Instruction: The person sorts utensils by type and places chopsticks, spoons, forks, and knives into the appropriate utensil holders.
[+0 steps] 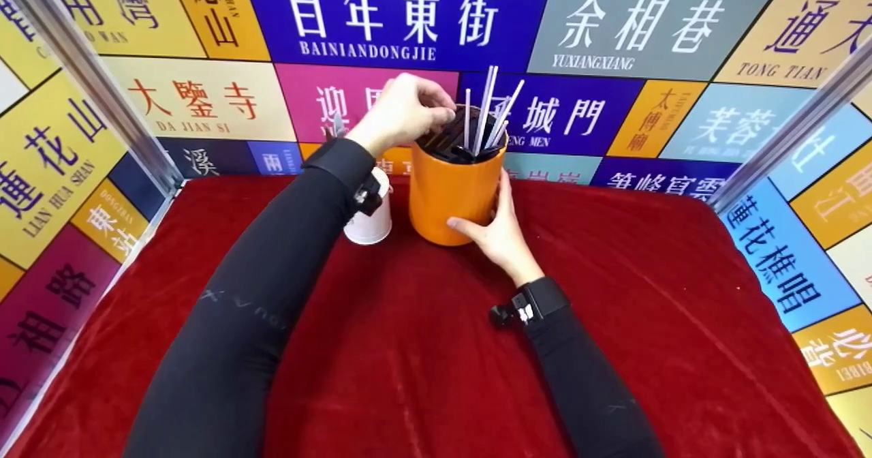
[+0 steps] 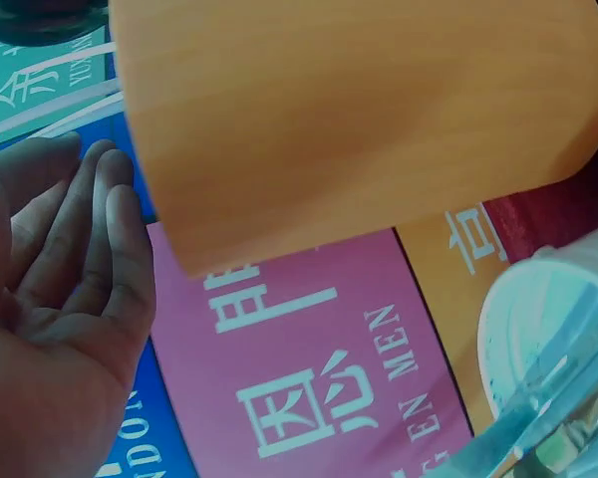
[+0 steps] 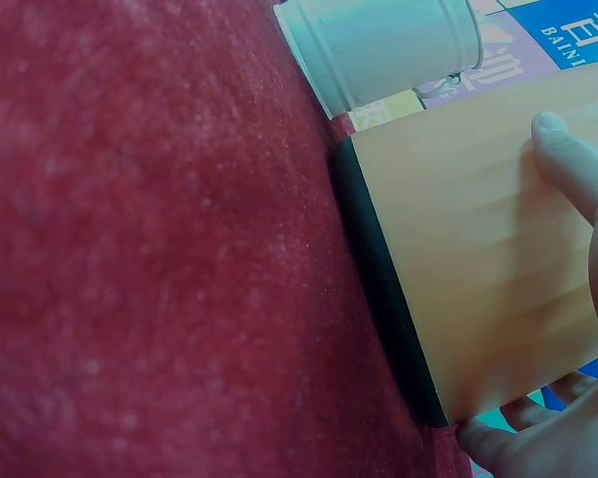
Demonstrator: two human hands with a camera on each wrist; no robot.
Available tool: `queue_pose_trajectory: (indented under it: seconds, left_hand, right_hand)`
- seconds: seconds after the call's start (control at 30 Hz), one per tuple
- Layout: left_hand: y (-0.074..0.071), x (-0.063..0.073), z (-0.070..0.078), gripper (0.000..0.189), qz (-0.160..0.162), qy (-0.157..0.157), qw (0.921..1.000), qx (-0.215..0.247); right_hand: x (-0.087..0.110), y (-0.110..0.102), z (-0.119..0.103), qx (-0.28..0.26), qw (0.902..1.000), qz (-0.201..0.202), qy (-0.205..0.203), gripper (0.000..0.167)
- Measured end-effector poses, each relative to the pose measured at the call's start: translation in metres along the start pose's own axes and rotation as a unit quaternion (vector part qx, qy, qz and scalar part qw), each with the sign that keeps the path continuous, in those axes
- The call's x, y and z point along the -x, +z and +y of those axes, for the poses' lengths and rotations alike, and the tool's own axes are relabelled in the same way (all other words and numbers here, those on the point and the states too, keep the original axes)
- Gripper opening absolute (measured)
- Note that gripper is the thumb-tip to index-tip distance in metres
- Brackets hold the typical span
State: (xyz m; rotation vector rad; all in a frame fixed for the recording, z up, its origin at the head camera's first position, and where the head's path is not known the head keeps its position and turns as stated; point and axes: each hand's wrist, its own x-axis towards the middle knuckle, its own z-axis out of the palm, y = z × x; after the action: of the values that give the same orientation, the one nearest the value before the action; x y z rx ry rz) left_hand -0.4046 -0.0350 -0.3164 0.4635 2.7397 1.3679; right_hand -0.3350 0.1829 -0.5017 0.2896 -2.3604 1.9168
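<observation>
An orange cylindrical utensil holder (image 1: 453,202) with a dark slatted inside stands upright on the red cloth. Several pale thin sticks (image 1: 485,110) rise from its right half. My left hand (image 1: 409,110) hovers at the left of its rim, fingers loosely bent and thumb close to the fingertips. Nothing shows between those fingers (image 2: 125,229) in the left wrist view. Lower down, my right hand (image 1: 501,230) grips the holder's right side, thumb (image 3: 568,159) across the front and fingers around behind. Its dark base (image 3: 384,289) meets the cloth.
Just left of the holder stands a white metal bucket (image 1: 368,223) with shiny cutlery (image 2: 523,423) in it, partly hidden by my left wrist. Red cloth (image 1: 381,356) covers the table. Panels with printed characters (image 1: 402,8) close off the back and sides.
</observation>
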Motion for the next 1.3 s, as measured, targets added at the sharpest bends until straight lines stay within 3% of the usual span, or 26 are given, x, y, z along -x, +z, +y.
queue_pose_trajectory:
  seconds: [0.17, 0.43, 0.57, 0.77, 0.93, 1.1, 1.3]
  left_hand:
    - [-0.012, 0.014, -0.001, 0.017, 0.002, 0.012, 0.9999, -0.006]
    - [-0.028, 0.042, -0.010, 0.017, 0.012, 0.055, 0.9981, -0.025]
    - [-0.035, 0.059, -0.014, 0.018, 0.015, 0.065, 0.9973, -0.032]
    - [-0.048, 0.082, -0.023, 0.021, 0.043, 0.100, 0.9917, -0.069]
    - [-0.061, 0.100, -0.039, 0.021, 0.062, 0.109, 0.9860, -0.110]
    - [-0.070, 0.117, -0.065, 0.021, 0.062, 0.096, 0.9831, -0.143]
    - [-0.075, 0.134, -0.099, 0.024, 0.016, 0.031, 0.9822, -0.184]
  right_hand:
    - [-0.001, 0.000, -0.001, 0.006, 1.0000, -0.001, -0.004, 0.130]
    - [-0.012, 0.000, 0.030, 0.015, 0.9998, 0.007, -0.010, 0.133]
    - [-0.013, -0.001, 0.035, 0.023, 0.9996, 0.008, -0.015, 0.133]
    - [-0.014, -0.002, 0.036, 0.029, 0.9995, 0.008, -0.008, 0.135]
    - [-0.013, -0.002, 0.036, 0.032, 0.9994, 0.008, -0.006, 0.135]
    - [-0.013, -0.002, 0.037, 0.035, 0.9994, 0.008, -0.001, 0.136]
    - [-0.013, -0.002, 0.035, 0.030, 0.9995, 0.009, -0.002, 0.135]
